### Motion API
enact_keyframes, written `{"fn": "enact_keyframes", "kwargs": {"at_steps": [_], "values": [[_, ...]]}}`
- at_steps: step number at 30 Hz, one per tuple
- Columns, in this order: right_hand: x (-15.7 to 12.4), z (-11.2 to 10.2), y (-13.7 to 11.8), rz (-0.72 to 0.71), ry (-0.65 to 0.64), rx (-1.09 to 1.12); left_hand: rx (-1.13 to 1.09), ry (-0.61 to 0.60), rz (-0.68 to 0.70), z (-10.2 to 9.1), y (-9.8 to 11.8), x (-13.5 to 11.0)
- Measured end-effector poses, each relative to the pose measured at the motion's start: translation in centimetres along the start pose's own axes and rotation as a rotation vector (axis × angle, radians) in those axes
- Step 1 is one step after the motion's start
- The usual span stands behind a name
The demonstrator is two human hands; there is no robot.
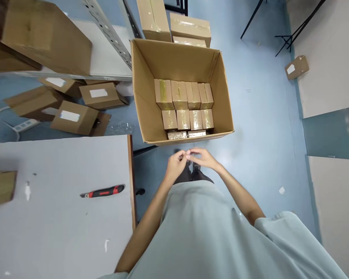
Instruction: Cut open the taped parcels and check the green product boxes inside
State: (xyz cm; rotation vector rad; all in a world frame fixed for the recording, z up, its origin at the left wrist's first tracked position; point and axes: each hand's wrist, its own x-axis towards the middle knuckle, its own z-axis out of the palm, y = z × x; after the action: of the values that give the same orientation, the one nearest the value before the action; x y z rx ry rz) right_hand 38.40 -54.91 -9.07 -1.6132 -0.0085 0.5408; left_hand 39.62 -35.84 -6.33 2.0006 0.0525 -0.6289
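My left hand [176,162] and my right hand [202,158] meet in front of my body, fingertips pinched together around something too small to make out. They hover just before the near wall of a large open cardboard carton [139,97] standing on the blue floor. Inside the carton lie several small taped brown boxes [184,104] packed in rows along its near side. The far half of the carton floor is bare.
A white table [58,217] lies at left with a red and black utility knife [103,191] and a brown box [0,188] at its edge. Labelled cartons [72,118] sit scattered under a shelf [104,58]. More taped boxes [189,27] stand behind the carton.
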Motion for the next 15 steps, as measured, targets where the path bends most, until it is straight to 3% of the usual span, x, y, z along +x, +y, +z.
{"fn": "enact_keyframes", "kwargs": {"at_steps": [2,5,8,11,15], "values": [[4.5,-1.7,0.4,0.053,0.040,-0.245,0.234,-0.025,-0.032,-0.5,-0.6,4.4],[10.0,-3.2,1.2,0.312,0.067,-0.656,0.599,-0.127,-0.113,-0.6,-1.1,10.3],[13.1,-3.4,2.4,0.572,0.029,-0.926,0.695,-0.225,-0.190,-0.4,-1.9,14.4],[14.2,-2.8,3.5,0.675,0.023,-0.995,0.691,-0.302,-0.244,0.0,-3.1,16.3],[14.4,-2.3,4.0,0.775,0.032,-0.993,0.685,-0.380,-0.294,0.3,-3.9,16.8]]}}
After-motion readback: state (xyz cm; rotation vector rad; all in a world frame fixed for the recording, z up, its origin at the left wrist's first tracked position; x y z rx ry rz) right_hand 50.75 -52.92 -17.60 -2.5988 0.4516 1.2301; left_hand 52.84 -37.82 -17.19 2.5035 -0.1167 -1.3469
